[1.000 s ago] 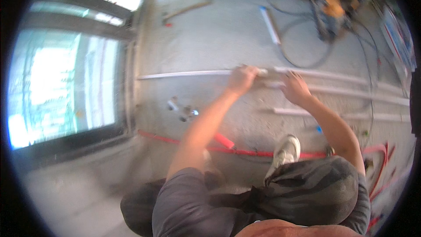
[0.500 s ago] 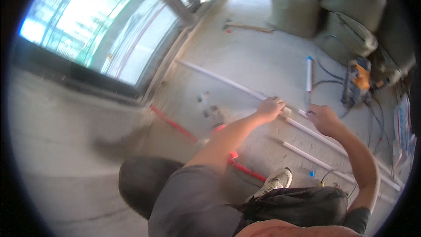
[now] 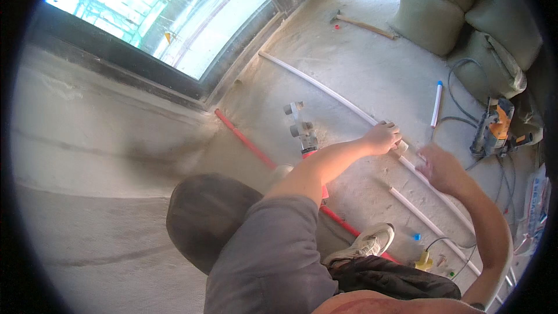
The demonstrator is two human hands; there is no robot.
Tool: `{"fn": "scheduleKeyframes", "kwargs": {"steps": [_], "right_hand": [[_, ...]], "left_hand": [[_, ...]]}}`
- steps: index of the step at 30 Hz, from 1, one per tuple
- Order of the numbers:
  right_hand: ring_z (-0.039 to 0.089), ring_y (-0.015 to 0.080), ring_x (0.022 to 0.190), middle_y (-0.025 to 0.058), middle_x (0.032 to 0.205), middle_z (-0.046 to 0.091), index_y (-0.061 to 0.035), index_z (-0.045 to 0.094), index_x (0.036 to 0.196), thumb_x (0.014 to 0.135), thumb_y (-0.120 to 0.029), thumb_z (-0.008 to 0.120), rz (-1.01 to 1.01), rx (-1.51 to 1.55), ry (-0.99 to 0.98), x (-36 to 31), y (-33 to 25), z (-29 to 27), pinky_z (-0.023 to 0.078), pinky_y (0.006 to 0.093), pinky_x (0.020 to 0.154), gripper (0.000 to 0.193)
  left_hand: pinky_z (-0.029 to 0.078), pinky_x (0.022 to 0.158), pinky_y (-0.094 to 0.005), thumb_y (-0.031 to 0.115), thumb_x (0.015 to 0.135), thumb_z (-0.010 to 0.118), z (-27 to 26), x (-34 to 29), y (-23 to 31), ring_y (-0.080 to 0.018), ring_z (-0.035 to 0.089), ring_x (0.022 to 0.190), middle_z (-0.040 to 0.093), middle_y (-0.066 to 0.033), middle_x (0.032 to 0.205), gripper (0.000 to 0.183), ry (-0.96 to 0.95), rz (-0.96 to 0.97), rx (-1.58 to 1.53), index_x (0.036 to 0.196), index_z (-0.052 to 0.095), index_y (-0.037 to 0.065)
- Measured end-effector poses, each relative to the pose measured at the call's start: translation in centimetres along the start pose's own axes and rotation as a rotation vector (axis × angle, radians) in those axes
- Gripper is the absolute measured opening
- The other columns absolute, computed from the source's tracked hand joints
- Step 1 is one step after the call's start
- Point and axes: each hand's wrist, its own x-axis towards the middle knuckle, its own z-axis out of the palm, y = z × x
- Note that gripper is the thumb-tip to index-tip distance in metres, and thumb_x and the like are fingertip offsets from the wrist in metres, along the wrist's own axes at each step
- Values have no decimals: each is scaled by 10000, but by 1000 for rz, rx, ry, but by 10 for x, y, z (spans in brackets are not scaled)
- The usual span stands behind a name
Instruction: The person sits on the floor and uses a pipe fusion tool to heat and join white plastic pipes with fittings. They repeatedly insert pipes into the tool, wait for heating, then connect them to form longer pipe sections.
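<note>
Left hand (image 3: pixel 383 138): we held the white pipe (image 3: pixel 322 87) near its pale fitting (image 3: pixel 401 147), likely to steady it | right hand (image 3: pixel 443 170): blurred; we couldn't tell its grip

The left of the hands (image 3: pixel 383 138) grips a white pipe (image 3: pixel 331 92).

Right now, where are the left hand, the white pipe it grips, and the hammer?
Left hand (image 3: pixel 382 138): head view, on the back of the hand.
White pipe (image 3: pixel 321 86): head view, midway along its visible length.
Hammer (image 3: pixel 366 27): head view, middle of its handle.
</note>
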Motion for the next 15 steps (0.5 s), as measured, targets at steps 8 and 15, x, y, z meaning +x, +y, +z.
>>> {"fn": "scheduleKeyframes", "kwargs": {"steps": [8,15], "right_hand": [[673,446,930,222,954,712,-59,660,990,1011,-341,557,224,95,-256,-98,73,103,516,565,848,301],[668,421,974,206,1102,666,-10,629,1119,968,-145,633,431,593,468,-65,93,164,530,482,861,202]], "left_hand": [[520,918,-504,320,865,771,11,13,-8,-342,661,1058,721,-109,1046,257,-186,52,18,967,754,85],[502,882,-464,301,855,802,-3,30,8,-330,655,952,671,-77,918,296,-175,47,58,974,661,70]]}}
